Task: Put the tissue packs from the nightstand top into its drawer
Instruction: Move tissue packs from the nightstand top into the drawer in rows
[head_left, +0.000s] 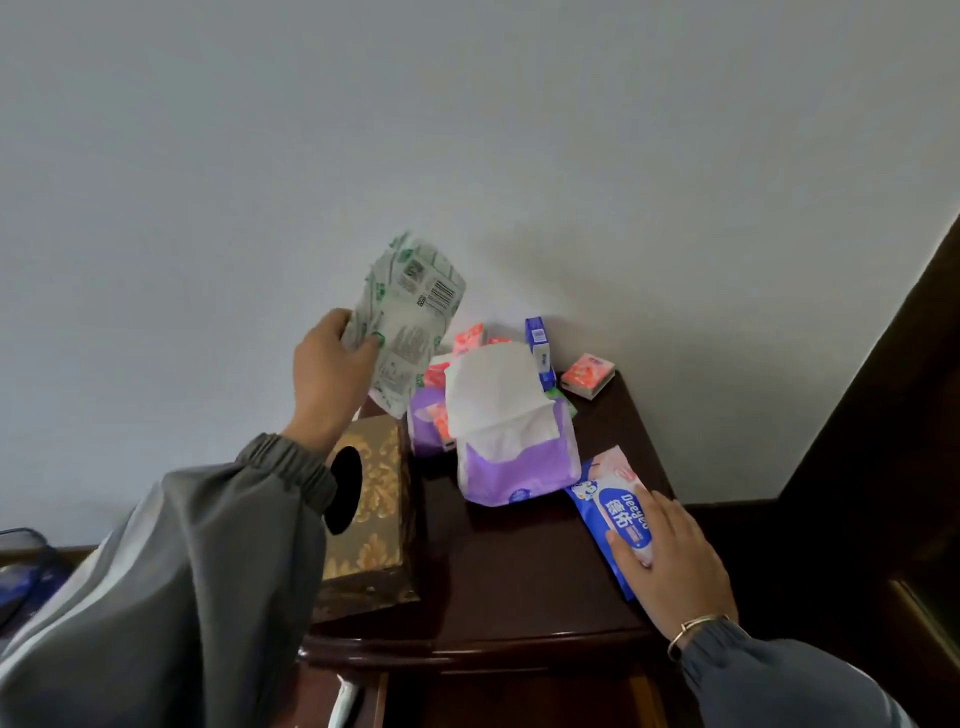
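So, left hand (332, 364): grips green pack (410, 317) by its side, held up over back-left corner of nightstand (509, 582).
Right hand (670, 561): flat on blue pack (613, 499), front-right edge; no grip.
Handling: prob. light, soft, slick film; grab across short sides.
Purple pack (519, 462): mid-top, open, tissue sticking out.
Gold tissue box (374, 519): left edge, contents hidden.

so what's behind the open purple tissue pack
Small pink packs and an upright blue pack stand behind the open purple pack. Its pulled-up white tissue covers their lower parts and anything else there.
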